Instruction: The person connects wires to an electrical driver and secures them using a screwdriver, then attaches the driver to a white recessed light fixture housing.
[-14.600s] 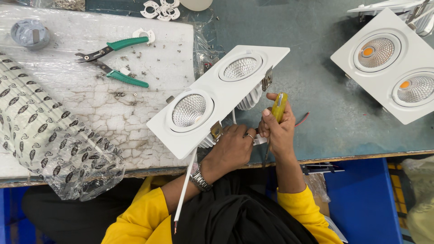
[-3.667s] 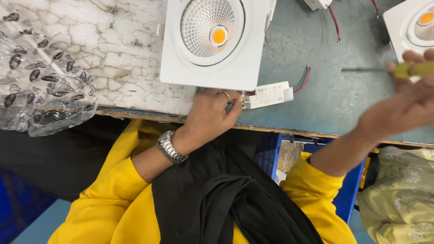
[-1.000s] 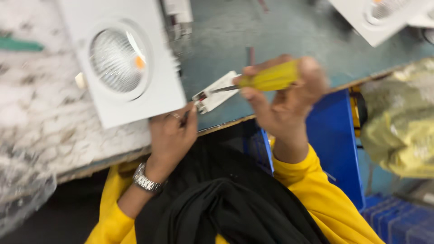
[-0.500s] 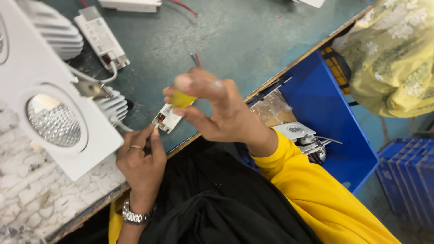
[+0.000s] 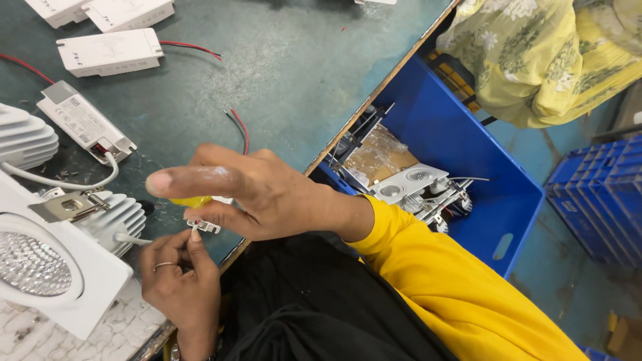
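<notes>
Near worktop edge: my right hand (image 5: 261,194) closed around yellow screwdriver (image 5: 190,200), shaft pointing down at small connector (image 5: 204,227) pinched in left fingertips (image 5: 194,235).

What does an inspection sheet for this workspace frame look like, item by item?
Surface: dark green bench top, scuffed, with a white crackled mat at its near corner.
Job's things: yellow-handled screwdriver in the right hand; small white connector block at the left hand; white square downlight with finned heat sinks.
Clutter: four white driver boxes on the bench.
Grippers: both hands closed on their items.
Cables: red and black leads; white cord.
Surroundings: blue crate holding fittings; stacked blue crates; a person in yellow floral cloth.
</notes>
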